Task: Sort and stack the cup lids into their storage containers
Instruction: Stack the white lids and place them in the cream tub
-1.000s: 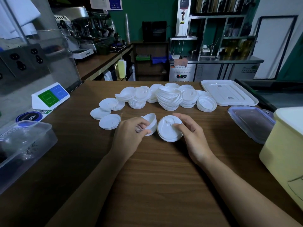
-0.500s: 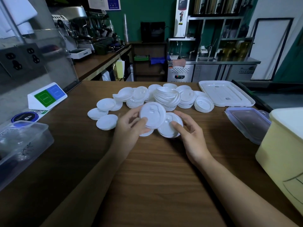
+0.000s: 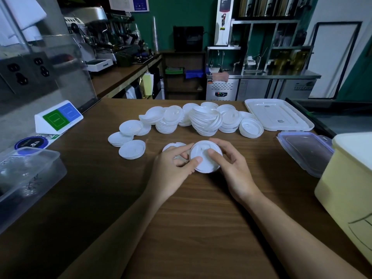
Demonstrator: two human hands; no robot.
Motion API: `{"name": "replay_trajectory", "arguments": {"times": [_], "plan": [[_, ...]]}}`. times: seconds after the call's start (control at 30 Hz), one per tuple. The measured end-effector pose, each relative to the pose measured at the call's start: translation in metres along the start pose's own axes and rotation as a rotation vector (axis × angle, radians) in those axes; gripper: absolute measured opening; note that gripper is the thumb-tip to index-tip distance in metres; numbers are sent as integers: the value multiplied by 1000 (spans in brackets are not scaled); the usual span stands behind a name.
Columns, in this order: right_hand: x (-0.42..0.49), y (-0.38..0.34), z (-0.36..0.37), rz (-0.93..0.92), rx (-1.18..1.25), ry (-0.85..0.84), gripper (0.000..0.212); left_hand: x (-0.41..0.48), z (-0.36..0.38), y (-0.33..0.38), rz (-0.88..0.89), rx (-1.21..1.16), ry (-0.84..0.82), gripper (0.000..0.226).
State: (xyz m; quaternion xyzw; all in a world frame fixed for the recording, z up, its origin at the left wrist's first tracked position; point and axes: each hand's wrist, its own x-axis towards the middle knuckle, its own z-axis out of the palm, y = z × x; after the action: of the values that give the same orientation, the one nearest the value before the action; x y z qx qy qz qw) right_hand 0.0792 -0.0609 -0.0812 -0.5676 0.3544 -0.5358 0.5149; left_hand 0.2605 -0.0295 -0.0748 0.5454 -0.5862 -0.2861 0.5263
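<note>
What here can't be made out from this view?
Head view:
- Held lids: count hidden by left hand and right hand.
- Lid behind left hand: mostly covered by it.
- Yellow bin: cut off by right edge, inside unseen.
- Clear box: cut off by left edge, contents blurred.

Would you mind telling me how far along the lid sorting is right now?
Early on. A few small stacks sit tidy at left. The left hand and right hand grip one lid stack. The jumbled pile behind is left to stack and store.
</note>
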Motion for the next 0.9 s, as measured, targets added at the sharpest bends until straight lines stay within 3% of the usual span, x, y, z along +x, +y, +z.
{"name": "replay_trajectory", "arguments": {"times": [0.2,0.43,0.53,0.9], "plan": [[0,1,0,-15,-26,9,26,2,-4,2,115,159,120,23],[0,0,-1,-51,38,35,32,-2,-7,9,112,143,-68,7],[1,1,-3,-46,61,28,32,-3,-9,11,120,164,-64,32],[2,4,-3,-30,68,10,35,2,-9,0,78,116,-111,44]]}}
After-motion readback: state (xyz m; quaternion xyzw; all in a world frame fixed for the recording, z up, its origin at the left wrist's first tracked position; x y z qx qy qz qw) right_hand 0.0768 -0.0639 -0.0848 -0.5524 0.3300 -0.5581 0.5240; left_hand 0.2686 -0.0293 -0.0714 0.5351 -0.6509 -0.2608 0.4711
